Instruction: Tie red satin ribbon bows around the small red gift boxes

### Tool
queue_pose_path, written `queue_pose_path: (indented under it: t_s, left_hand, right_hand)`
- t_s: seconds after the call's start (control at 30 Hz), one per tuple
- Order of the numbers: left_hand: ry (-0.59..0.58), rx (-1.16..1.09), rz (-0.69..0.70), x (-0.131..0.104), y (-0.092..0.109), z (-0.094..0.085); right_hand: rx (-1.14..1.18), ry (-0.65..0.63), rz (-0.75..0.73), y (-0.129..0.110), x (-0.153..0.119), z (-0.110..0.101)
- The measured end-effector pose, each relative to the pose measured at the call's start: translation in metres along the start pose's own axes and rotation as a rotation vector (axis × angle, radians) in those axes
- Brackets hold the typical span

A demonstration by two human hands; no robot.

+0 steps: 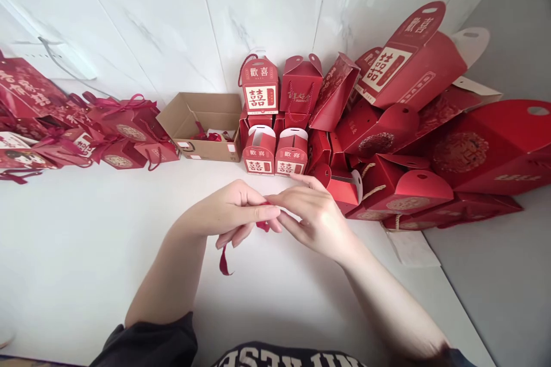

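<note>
Above the middle of the white table, my left hand (243, 215) and my right hand (312, 209) meet fingertip to fingertip. Between them is a dark red ribbon (224, 264), whose loose end hangs below my left fingers. More red shows at the fingertips, mostly covered by my thumbs and fingers. My left hand is closed on the ribbon. The right thumb and fingers pinch close to it, with other fingers stretched forward; exactly what they grip is hidden.
An open cardboard box (210, 151) with red ribbon pieces stands against the marble-patterned wall. Right of it, several red gift boxes (260, 86) are stacked and piled into the corner. At left lie several ribboned red boxes (129, 120). The white table (86, 241) stretches under my arms.
</note>
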State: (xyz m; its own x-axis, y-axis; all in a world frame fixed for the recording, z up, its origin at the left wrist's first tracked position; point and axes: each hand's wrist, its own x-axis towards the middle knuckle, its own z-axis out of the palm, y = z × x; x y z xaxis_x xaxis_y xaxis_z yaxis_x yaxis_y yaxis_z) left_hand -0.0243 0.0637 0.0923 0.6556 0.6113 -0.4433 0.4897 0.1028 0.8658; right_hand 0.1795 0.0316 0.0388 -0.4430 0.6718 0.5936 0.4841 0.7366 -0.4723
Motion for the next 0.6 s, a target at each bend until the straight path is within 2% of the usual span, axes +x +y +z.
queue_pose_path:
  t_s: [0.13, 0.27, 0.4, 0.5, 0.6]
  left_hand:
    - [0.035, -0.013, 0.008, 0.001, 0.004, 0.006]
    - [0.096, -0.008, 0.073, -0.011, 0.004, 0.006]
    - [-0.017, -0.008, 0.105, -0.027, 0.005, 0.006]
    - [-0.119, 0.003, 0.166, -0.030, 0.005, 0.008]
    - [-0.171, 0.033, 0.253, -0.029, 0.004, 0.010]
  right_hand:
    - [-0.080, 0.091, 0.030, 0.000, -0.001, 0.006]
    - [-0.196, 0.215, 0.090, -0.001, -0.001, 0.014]
    - [-0.346, 0.266, 0.147, 0.001, 0.001, 0.021]
    - [-0.458, 0.210, 0.203, 0.005, 0.001, 0.024]
    - [-0.525, 0.148, 0.219, 0.007, 0.001, 0.022]
